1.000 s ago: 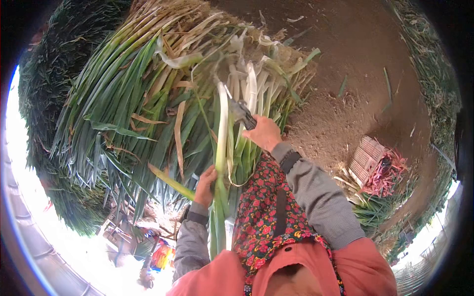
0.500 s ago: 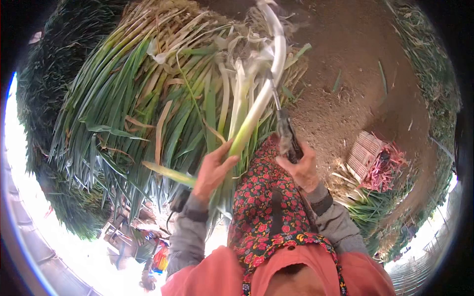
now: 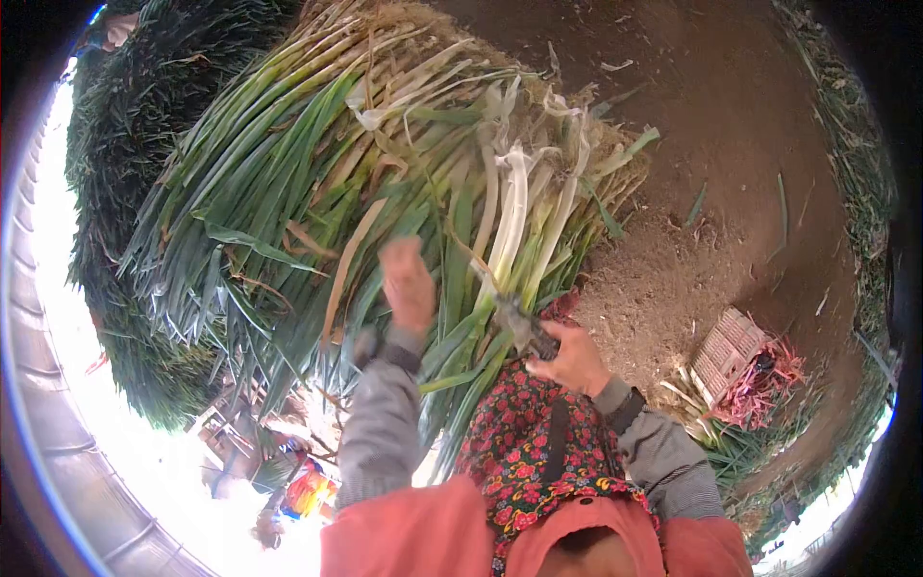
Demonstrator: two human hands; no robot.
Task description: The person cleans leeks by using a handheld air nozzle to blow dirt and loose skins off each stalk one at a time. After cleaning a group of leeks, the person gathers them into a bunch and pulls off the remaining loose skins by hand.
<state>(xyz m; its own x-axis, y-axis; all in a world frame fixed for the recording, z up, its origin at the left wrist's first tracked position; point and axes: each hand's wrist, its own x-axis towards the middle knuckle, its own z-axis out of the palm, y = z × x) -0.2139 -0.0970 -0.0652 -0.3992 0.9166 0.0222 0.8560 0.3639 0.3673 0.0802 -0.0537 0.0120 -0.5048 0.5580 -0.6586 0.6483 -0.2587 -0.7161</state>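
Note:
My right hand (image 3: 572, 358) is closed around an air blow gun (image 3: 527, 330), which has a dark grip and is blurred at its front. Beyond it lie peeled leeks (image 3: 510, 216) with white stalks, on top of a large heap of leeks (image 3: 288, 163) with long green leaves. My left hand (image 3: 409, 279) is over the leaves in the middle of the heap, smeared by motion, its fingers hard to make out. Green leaves hang down between my two forearms, in front of a floral apron (image 3: 538, 442).
To the right, a pinkish slatted block (image 3: 728, 356) stands on bare soil beside red ties (image 3: 764, 389) and more leeks (image 3: 692, 399). Dark green stacks (image 3: 173, 144) rise on the left. Another person's hand (image 3: 120, 29) shows at the upper left edge.
The long leek that was in my left hand has been let go. My left hand has moved up over the leaves. The blow gun has dropped lower and tilted left.

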